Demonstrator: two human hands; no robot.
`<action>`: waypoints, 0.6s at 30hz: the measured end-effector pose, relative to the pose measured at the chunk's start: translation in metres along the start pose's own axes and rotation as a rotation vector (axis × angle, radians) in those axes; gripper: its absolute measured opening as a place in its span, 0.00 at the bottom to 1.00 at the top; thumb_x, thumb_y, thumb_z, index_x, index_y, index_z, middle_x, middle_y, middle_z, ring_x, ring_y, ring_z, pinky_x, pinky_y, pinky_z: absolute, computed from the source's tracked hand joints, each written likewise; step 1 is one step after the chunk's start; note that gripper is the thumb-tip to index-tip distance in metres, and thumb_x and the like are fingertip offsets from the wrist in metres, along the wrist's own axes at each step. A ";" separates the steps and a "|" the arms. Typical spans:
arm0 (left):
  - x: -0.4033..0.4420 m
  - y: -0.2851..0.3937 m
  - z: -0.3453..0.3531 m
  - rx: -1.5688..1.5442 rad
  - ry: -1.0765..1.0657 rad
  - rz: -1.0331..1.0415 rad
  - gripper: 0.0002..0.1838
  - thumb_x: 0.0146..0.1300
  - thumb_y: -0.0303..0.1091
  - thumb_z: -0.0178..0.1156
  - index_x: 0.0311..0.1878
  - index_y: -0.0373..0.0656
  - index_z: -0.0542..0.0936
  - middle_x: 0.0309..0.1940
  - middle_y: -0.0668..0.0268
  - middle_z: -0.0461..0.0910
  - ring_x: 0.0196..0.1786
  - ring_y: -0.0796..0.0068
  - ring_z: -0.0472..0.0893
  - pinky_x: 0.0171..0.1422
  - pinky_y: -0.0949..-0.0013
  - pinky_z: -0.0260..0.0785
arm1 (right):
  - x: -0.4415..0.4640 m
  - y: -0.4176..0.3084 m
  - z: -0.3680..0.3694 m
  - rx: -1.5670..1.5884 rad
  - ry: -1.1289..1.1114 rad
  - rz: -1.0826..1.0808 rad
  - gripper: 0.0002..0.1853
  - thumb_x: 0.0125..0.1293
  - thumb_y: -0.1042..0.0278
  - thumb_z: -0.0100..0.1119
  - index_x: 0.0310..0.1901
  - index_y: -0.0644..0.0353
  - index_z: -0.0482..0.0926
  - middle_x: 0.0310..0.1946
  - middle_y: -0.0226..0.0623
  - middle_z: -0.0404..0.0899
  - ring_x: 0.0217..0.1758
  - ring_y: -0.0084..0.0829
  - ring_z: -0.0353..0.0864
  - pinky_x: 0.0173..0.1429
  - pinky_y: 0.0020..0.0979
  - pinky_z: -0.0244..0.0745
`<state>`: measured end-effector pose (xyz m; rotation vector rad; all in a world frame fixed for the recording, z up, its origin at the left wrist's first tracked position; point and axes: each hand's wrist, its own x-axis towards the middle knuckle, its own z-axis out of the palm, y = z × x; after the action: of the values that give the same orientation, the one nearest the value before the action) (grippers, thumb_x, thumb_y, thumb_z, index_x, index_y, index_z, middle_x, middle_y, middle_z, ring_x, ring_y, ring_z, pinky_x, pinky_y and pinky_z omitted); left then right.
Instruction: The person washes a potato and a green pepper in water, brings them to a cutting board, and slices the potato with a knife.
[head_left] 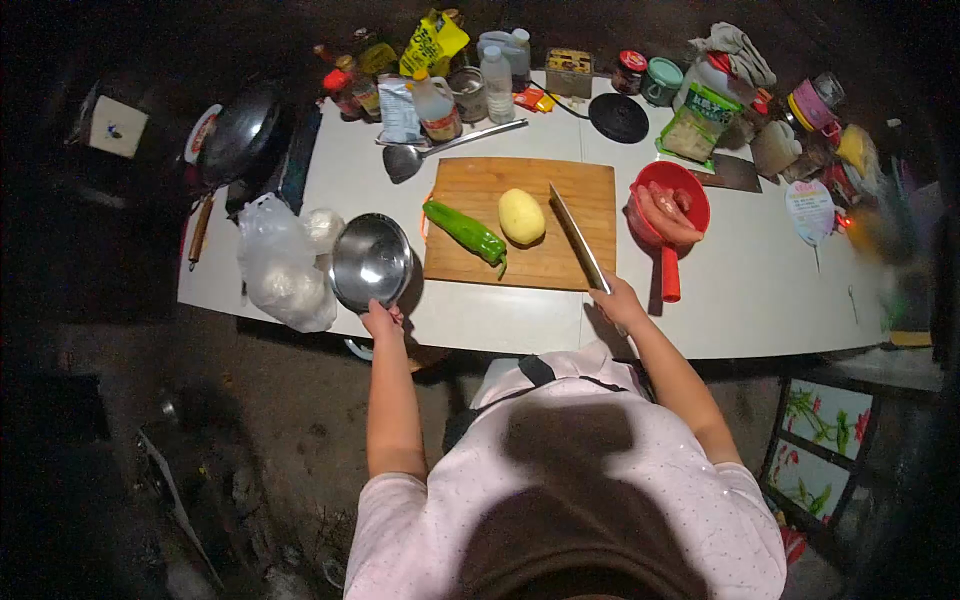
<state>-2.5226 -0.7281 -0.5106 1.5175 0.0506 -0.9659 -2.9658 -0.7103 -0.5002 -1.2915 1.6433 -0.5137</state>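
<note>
Left hand (pixel 382 320): closed on the near rim of the metal bowl (pixel 368 262), which sits at the left of the cutting board (pixel 465 180). Right hand (pixel 618 302): gripping the knife (pixel 578 238) at its near end; the blade reaches over the right part of the board. Peeled potato (pixel 522 217): on the board, left of the blade. Green pepper (pixel 464 232): on the board, left of the potato. Red strainer (pixel 671 262): on the table (pixel 760 290), right of the board, containing pinkish pieces (pixel 668 212). Spatula (pixel 404 160): beyond the bowl.
</note>
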 end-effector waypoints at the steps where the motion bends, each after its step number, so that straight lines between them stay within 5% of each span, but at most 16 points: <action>1: 0.005 0.001 0.007 0.011 -0.016 0.022 0.10 0.58 0.32 0.46 0.37 0.35 0.62 0.16 0.63 0.65 0.13 0.76 0.62 0.14 0.71 0.51 | -0.003 -0.003 -0.001 0.009 0.003 0.008 0.27 0.54 0.64 0.58 0.57 0.57 0.69 0.45 0.52 0.76 0.48 0.41 0.76 0.53 0.33 0.69; 11: 0.050 0.024 0.042 0.159 -0.083 0.022 0.07 0.59 0.31 0.46 0.32 0.36 0.67 0.16 0.63 0.68 0.12 0.77 0.64 0.14 0.73 0.53 | -0.011 -0.031 0.008 -0.048 0.093 0.168 0.27 0.50 0.71 0.57 0.56 0.59 0.69 0.45 0.51 0.76 0.51 0.43 0.75 0.56 0.33 0.68; 15: 0.058 0.026 0.044 0.171 -0.078 0.017 0.24 0.64 0.50 0.47 0.28 0.34 0.70 0.13 0.63 0.69 0.11 0.77 0.65 0.11 0.78 0.54 | -0.016 -0.051 0.012 0.030 0.087 0.306 0.27 0.49 0.72 0.57 0.56 0.59 0.70 0.46 0.49 0.76 0.51 0.41 0.76 0.56 0.32 0.68; 16: 0.052 0.030 0.038 0.153 -0.284 -0.059 0.29 0.63 0.59 0.44 0.35 0.36 0.69 0.15 0.64 0.72 0.11 0.75 0.68 0.11 0.78 0.59 | -0.016 -0.045 0.014 0.006 0.113 0.240 0.27 0.49 0.73 0.57 0.56 0.58 0.70 0.46 0.48 0.76 0.50 0.39 0.76 0.55 0.32 0.68; 17: 0.043 0.026 0.039 0.082 -0.300 -0.224 0.32 0.63 0.62 0.41 0.32 0.35 0.69 0.17 0.62 0.73 0.11 0.75 0.68 0.10 0.77 0.59 | -0.016 -0.039 0.016 -0.018 0.139 0.173 0.28 0.49 0.73 0.58 0.56 0.58 0.70 0.46 0.47 0.76 0.50 0.38 0.76 0.55 0.31 0.68; 18: 0.017 0.020 0.048 0.104 -0.285 -0.119 0.32 0.64 0.61 0.40 0.30 0.35 0.69 0.21 0.60 0.74 0.12 0.75 0.68 0.11 0.76 0.60 | -0.016 -0.035 0.019 -0.016 0.148 0.175 0.28 0.49 0.73 0.58 0.56 0.58 0.70 0.46 0.47 0.76 0.50 0.38 0.76 0.55 0.31 0.68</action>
<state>-2.5262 -0.7816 -0.4989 1.4694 -0.1164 -1.2893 -2.9321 -0.7040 -0.4746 -1.1297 1.8669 -0.4997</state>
